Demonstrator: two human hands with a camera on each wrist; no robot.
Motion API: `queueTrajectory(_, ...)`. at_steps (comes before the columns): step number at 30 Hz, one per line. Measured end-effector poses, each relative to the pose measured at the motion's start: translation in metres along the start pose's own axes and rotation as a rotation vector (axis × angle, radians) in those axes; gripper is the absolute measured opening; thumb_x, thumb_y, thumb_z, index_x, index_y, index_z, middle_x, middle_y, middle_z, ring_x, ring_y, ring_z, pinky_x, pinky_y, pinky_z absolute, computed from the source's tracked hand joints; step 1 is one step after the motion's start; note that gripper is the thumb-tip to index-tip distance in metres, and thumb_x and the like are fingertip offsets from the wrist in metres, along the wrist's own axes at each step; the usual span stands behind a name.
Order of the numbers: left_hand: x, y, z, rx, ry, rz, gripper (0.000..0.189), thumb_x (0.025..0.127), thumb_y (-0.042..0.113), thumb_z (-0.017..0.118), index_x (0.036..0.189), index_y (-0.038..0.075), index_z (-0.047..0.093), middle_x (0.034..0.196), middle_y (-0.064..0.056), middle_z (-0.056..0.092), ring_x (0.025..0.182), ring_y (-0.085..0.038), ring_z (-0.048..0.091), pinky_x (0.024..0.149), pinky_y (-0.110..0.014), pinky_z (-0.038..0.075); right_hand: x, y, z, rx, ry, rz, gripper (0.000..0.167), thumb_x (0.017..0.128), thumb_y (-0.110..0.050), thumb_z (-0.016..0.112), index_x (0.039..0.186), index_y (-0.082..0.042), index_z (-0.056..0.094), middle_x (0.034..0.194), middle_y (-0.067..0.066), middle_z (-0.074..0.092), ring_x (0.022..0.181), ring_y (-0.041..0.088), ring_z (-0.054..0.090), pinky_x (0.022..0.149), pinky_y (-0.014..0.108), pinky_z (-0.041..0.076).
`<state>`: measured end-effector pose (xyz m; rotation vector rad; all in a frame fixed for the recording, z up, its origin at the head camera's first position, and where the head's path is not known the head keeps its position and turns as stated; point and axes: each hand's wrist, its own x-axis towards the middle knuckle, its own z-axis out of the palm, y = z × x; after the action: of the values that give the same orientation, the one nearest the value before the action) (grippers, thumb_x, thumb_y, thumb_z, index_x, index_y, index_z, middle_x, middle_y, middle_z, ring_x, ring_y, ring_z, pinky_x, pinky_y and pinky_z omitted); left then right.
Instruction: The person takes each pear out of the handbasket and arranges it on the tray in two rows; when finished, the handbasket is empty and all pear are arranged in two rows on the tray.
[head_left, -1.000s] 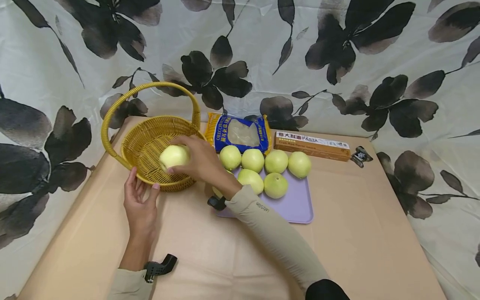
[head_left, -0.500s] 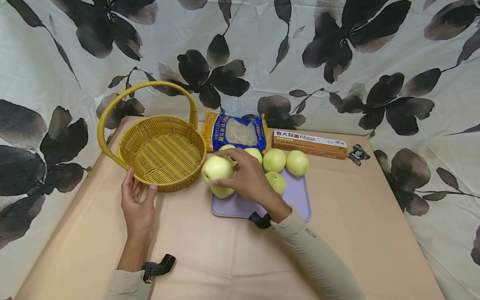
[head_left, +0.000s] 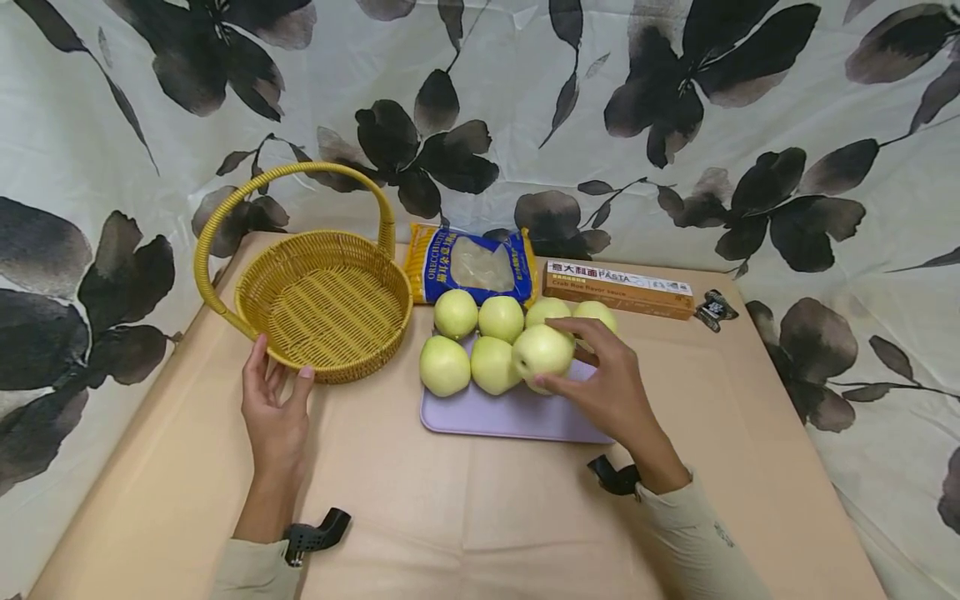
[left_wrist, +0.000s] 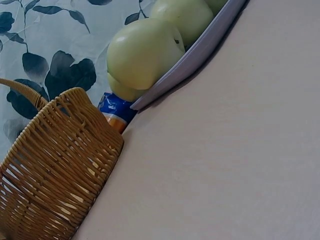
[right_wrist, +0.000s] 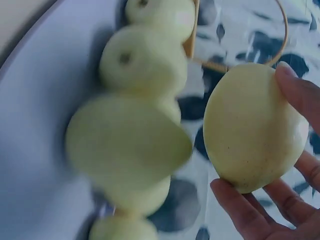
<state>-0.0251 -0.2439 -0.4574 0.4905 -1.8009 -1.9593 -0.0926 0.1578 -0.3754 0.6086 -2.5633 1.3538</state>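
In the head view my right hand (head_left: 611, 379) grips a pale yellow-green pear (head_left: 542, 350) over the right half of a lilac tray (head_left: 495, 423). The right wrist view shows this held pear (right_wrist: 250, 130) between the thumb and fingers. Several like pears (head_left: 445, 367) sit in two rows on the tray; the held one partly covers those behind. At the left, a yellow wicker basket (head_left: 330, 304) with a tall handle stands with nothing inside. My left hand (head_left: 276, 425) touches the basket's front rim with thumb and fingertips; the left wrist view shows the basket's woven side (left_wrist: 65, 155).
Behind the tray lies a blue and yellow pasta bag (head_left: 480, 262). To its right are a long brown pasta box (head_left: 618, 292) and a small black wrapped packet (head_left: 716, 311). A floral cloth (head_left: 525, 100) hangs behind the table (head_left: 465, 517).
The right hand has carried the pear from inside the basket rightward, over the tray's left side, to its right half. The left hand stays at the basket rim.
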Motion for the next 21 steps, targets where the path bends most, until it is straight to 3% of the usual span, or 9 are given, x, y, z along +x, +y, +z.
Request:
queueTrajectory(6,0.001,0.000,0.001,-0.004,-0.005,0.008,0.080,0.104,0.005,0.067,0.168,0.029,0.025,0.176,-0.002,0.019,0.161,-0.030,0.025,0.112,-0.013,0.047,-0.015,0.029,-0.032,-0.097,0.050,0.100,0.075,0.073,-0.015,0.100,0.141,-0.020,0.067,0.141,0.005,0.065,0.127,0.026,0.064,0.094,0.043,0.064)
queueTrajectory(10,0.002,-0.001,0.001,-0.003,-0.008,0.002,0.080,0.104,0.006,0.067,0.168,0.029,0.025,0.176,-0.002,0.018,0.161,-0.029,0.024,0.114,-0.013,0.046,-0.023,0.051,-0.046,-0.103,0.062,0.175,0.073,0.076,-0.017,0.099,0.142,-0.017,0.066,0.141,0.006,0.065,0.126,0.025,0.063,0.096,0.045,0.063)
queueTrajectory(15,0.003,-0.002,0.002,0.007,-0.007,-0.005,0.080,0.104,0.007,0.067,0.168,0.030,0.026,0.176,-0.001,0.019,0.161,-0.029,0.025,0.115,-0.014,0.046,-0.030,0.075,-0.050,-0.082,0.025,0.253,0.071,0.080,-0.018,0.096,0.144,-0.015,0.064,0.145,0.009,0.063,0.131,0.029,0.060,0.101,0.046,0.060)
queueTrajectory(21,0.003,-0.003,0.001,0.014,-0.011,-0.014,0.080,0.104,0.008,0.067,0.168,0.031,0.025,0.177,0.000,0.018,0.162,-0.029,0.023,0.116,-0.015,0.045,-0.030,0.096,-0.041,-0.052,-0.058,0.258,0.072,0.080,-0.015,0.095,0.144,-0.014,0.063,0.148,0.015,0.058,0.137,0.038,0.056,0.106,0.052,0.056)
